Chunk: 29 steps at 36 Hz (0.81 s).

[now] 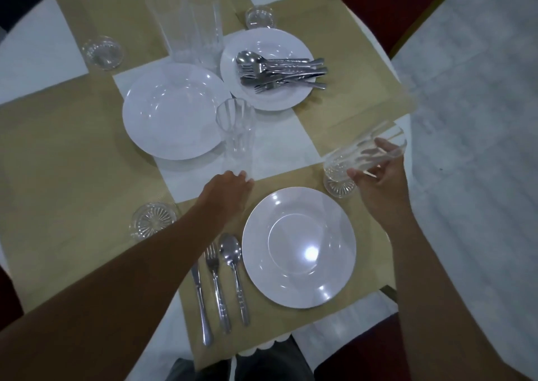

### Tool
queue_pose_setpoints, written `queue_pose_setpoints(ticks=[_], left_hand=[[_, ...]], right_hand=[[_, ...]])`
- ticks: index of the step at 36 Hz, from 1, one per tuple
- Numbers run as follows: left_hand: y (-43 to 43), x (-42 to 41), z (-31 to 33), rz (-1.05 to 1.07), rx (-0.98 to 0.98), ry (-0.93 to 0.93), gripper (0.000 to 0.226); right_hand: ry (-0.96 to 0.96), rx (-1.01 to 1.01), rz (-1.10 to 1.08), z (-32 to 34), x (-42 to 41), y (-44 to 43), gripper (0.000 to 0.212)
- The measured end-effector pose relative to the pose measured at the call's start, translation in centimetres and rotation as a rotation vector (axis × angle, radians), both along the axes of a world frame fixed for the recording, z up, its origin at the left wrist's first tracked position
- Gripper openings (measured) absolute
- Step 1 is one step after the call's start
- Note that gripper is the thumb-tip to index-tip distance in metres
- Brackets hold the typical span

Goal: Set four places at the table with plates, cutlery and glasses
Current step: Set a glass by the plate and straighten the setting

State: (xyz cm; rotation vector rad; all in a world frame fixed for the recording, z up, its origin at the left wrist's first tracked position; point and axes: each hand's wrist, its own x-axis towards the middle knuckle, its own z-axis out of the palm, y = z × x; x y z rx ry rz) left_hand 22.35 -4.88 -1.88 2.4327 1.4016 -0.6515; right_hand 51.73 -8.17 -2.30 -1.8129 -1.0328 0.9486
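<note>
Fingers (388, 147) of the right hand (375, 185) curl round a tilted glass (337, 162), coaster (339, 188) just under them; left hand (230, 188) loose, holding nothing. Glass looks slick and breakable, so I'd grip mid-body, not the rim.

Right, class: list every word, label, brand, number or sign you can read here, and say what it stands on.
None can be read.
The round white plates, the clear ribbed glass in the right hand and the tan paper placemats are plain.
The steel cutlery handles bear a pattern, too blurred to show any stamp.
</note>
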Motion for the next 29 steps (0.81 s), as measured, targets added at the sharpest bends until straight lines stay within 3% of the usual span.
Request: queue_pose_setpoints(ticks=[12,29], left_hand=[[-0.2,0.4,0.7,0.150,-0.023,-0.034,0.042],[0.1,0.5,-0.2,0.074,0.003,-0.001,0.035]], right_hand=[[-0.066,0.021,-0.038,-0.4,-1.2,-2.6,0.073],[-0.089,-0.023,-0.008,-0.7,-0.8,-3.0,0.075]])
